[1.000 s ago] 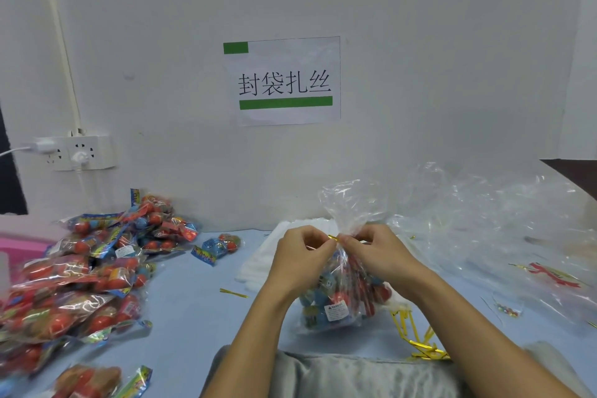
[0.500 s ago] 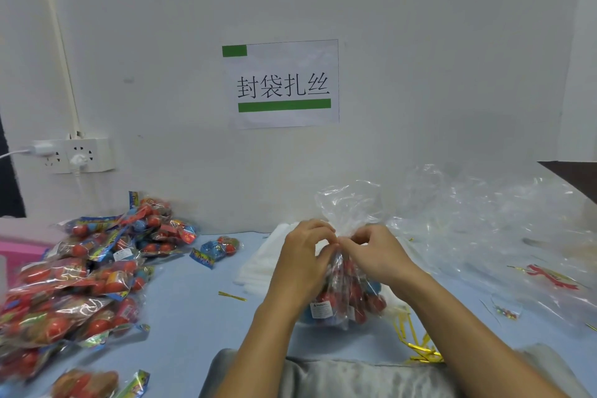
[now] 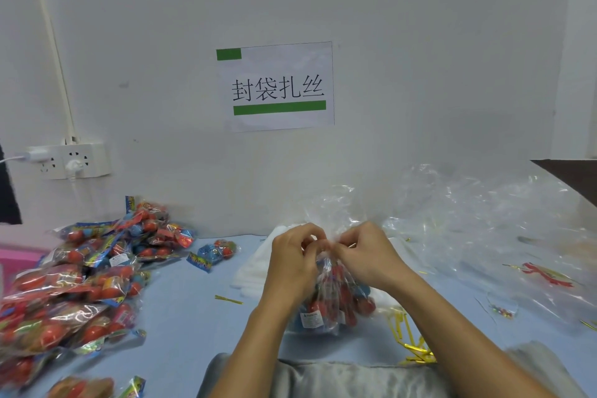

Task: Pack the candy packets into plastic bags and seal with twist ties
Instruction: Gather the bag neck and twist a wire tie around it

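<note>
plastic bag [image 3: 329, 297] neck pinched by both hands, left [image 3: 295, 263], right [image 3: 368, 255]

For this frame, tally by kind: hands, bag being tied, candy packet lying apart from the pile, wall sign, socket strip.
Hands: 2 (left hand, right hand)
Candy bag being tied: 1
Lone candy packet: 1
Wall sign: 1
Socket strip: 1
Total: 6

Small packing workstation, workshop-type. Printed station sign [image 3: 275, 86] taped to bare white wall, surface-mounted power strip [image 3: 73, 161], blue worktable [image 3: 190, 310], bulk heap of candy packets [image 3: 87, 271], loose clear plastic bags [image 3: 491, 229], gold twist ties [image 3: 412, 342].
</note>
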Available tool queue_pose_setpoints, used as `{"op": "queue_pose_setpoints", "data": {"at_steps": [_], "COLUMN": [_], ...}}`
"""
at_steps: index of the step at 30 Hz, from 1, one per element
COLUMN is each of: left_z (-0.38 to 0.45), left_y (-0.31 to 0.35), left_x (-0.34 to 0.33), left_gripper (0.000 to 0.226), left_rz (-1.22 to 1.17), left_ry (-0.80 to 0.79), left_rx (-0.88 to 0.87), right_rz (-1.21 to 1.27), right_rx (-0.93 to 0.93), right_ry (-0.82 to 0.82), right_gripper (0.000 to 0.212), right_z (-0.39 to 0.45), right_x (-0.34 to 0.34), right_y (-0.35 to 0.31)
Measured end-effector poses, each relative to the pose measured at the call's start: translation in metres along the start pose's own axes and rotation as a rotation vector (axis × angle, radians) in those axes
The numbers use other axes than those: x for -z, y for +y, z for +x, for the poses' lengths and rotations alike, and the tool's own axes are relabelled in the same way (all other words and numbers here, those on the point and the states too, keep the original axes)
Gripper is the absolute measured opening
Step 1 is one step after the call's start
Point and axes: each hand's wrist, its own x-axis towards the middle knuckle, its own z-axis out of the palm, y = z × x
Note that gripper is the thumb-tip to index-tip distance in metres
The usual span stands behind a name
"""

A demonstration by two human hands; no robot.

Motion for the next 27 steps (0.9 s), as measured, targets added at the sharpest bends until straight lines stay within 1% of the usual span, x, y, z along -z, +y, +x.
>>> {"op": "queue_pose_setpoints", "data": {"at_steps": [2, 4, 6, 8, 10, 12, 17, 20, 23, 27], "left_z": [0.000, 0.001, 0.001, 0.002, 0.003, 0.004, 0.007, 0.005, 0.003, 0.003], "left_y": [0.000, 0.000, 0.000, 0.001, 0.001, 0.001, 0.000, 0.001, -0.001, -0.004], "left_x": [0.000, 0.000, 0.002, 0.003, 0.003, 0.003, 0.006, 0.009, 0.013, 0.019], "left_gripper": [0.021, 0.020, 0.020, 0.020, 0.017, 0.013, 0.011, 0.003, 0.005, 0.014], "left_rz": [-0.046, -0.090, -0.120, -0.144, -0.161, -0.176, -0.282, -0.342, -0.397, -0.334], "left_ry": [0.007, 0.024, 0.032, 0.022, 0.003, -0.012, 0.003, 0.009, -0.036, -0.138], "left_rx": [0.059, 0.119, 0.177, 0.238, 0.307, 0.368, 0.497, 0.487, 0.414, 0.296], "right_rz": [0.025, 0.043, 0.074, 0.121, 0.139, 0.148, 0.155, 0.205, 0.269, 0.316], "right_rx": [0.029, 0.048, 0.048, 0.045, 0.044, 0.055, 0.082, 0.039, -0.017, -0.053], "right_ry": [-0.014, -0.018, 0.008, 0.053, 0.077, 0.086, 0.075, 0.085, 0.087, 0.092], "right_gripper": [0.058, 0.057, 0.048, 0.032, 0.021, 0.017, 0.017, 0.013, 0.012, 0.017], "right_z": [0.000, 0.001, 0.001, 0.000, -0.001, -0.001, -0.003, -0.003, -0.004, -0.006], "right_x": [-0.001, -0.003, -0.005, -0.006, -0.006, -0.008, -0.010, -0.009, -0.006, -0.002], "right_y": [0.002, 0.003, 0.003, 0.002, 0.002, 0.001, -0.001, 0.000, 0.001, 0.002]}}
